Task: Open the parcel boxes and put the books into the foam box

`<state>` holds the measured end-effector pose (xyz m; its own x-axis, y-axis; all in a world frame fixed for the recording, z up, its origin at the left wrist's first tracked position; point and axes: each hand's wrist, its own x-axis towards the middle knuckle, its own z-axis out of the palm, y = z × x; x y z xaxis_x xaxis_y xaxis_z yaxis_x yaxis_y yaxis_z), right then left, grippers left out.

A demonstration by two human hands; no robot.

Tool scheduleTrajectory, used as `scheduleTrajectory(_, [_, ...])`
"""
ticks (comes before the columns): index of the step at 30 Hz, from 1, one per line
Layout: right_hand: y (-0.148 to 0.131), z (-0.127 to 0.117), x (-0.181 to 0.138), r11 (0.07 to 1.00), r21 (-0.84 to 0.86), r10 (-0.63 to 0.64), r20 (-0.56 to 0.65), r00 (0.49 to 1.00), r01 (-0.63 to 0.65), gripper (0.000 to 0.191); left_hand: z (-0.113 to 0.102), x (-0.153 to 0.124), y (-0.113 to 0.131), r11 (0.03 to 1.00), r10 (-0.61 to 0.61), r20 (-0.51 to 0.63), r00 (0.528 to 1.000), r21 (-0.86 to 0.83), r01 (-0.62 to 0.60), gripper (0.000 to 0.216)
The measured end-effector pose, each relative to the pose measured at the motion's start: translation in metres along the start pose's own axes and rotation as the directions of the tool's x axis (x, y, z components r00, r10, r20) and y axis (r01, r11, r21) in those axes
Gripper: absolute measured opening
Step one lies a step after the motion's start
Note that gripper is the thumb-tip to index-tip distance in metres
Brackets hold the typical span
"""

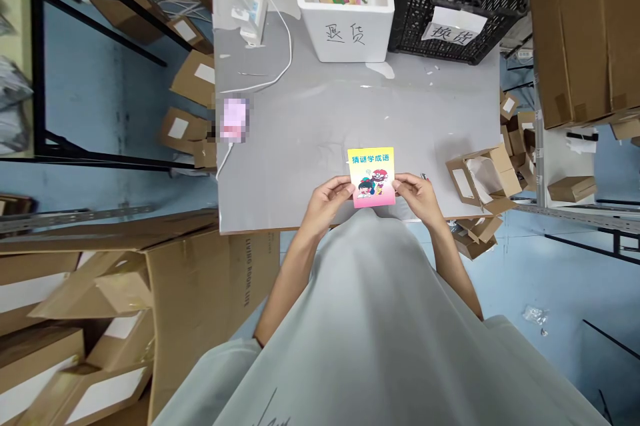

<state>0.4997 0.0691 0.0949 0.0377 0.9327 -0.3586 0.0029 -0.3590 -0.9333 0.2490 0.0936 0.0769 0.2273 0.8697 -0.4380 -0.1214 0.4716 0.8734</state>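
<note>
A small booklet (373,177) with a yellow-to-pink cover, Chinese lettering and cartoon figures is held up near the table's front edge. My left hand (327,203) pinches its left side between thumb and fingers. On the opposite side, my right hand (419,198) grips the right edge the same way. The cover faces me, and the fingertips behind it are hidden. An opened cardboard box (463,183) with white paper inside sits on the table to the right of my right hand.
At the back of the grey table (320,106) stand a white bin (345,33) with several booklets and a black crate (415,29) with a paper label. A power strip (255,16) and white cable lie at left. A large carton (215,286) full of boxes stands at lower left.
</note>
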Motion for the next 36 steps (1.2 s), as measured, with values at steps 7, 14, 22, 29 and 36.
scheduleTrajectory(7, [0.007,0.008,0.0,0.994,-0.104,-0.05,-0.107,0.993,0.039,0.047,0.012,-0.009,0.012,0.994,0.088,-0.025,0.996,0.065,-0.086,0.051])
scheduleTrajectory(14, [0.008,0.014,0.003,0.986,0.127,0.099,0.05,0.994,-0.105,0.056,0.013,-0.011,0.013,0.994,0.1,0.035,0.994,-0.035,-0.099,0.055])
scheduleTrajectory(22, [0.021,0.047,-0.005,0.863,0.295,0.285,0.385,0.878,-0.409,0.054,0.021,0.002,-0.003,0.967,-0.052,0.219,0.974,-0.233,0.104,0.058])
scheduleTrajectory(29, [0.019,0.023,-0.008,0.916,0.231,0.286,0.198,0.938,-0.328,0.065,0.004,0.003,-0.006,0.986,-0.021,-0.055,0.998,-0.164,0.012,0.063])
scheduleTrajectory(36, [0.015,0.027,-0.012,0.992,0.041,0.117,-0.016,0.993,-0.116,0.059,0.001,0.002,0.001,0.997,0.065,-0.111,0.992,-0.034,-0.069,0.063])
